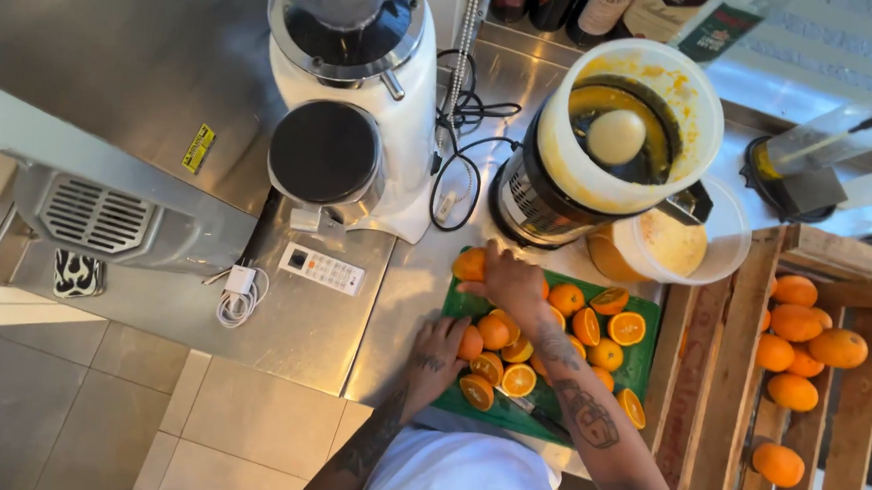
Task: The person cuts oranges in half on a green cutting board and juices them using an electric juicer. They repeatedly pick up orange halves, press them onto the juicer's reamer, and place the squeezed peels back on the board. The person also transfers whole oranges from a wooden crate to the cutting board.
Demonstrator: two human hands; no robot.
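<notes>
A green cutting board (648, 328) lies on the steel counter, covered with several halved oranges (626, 328) and a few whole ones. My right hand (508, 278) reaches across to the board's far left corner and closes on an orange (469, 264) there. My left hand (436, 353) is at the board's near left edge, with its fingers wrapped on an orange half (471, 343). A knife (536, 413) with a dark handle lies on the board under my right forearm.
An electric citrus juicer (617, 135) stands behind the board, with a tub of juice (671, 247) beside it. A wooden crate (735, 366) with whole oranges (795, 324) sits to the right. A white grinder (354, 104), a small white remote (322, 267) and a charger cable (238, 295) are to the left.
</notes>
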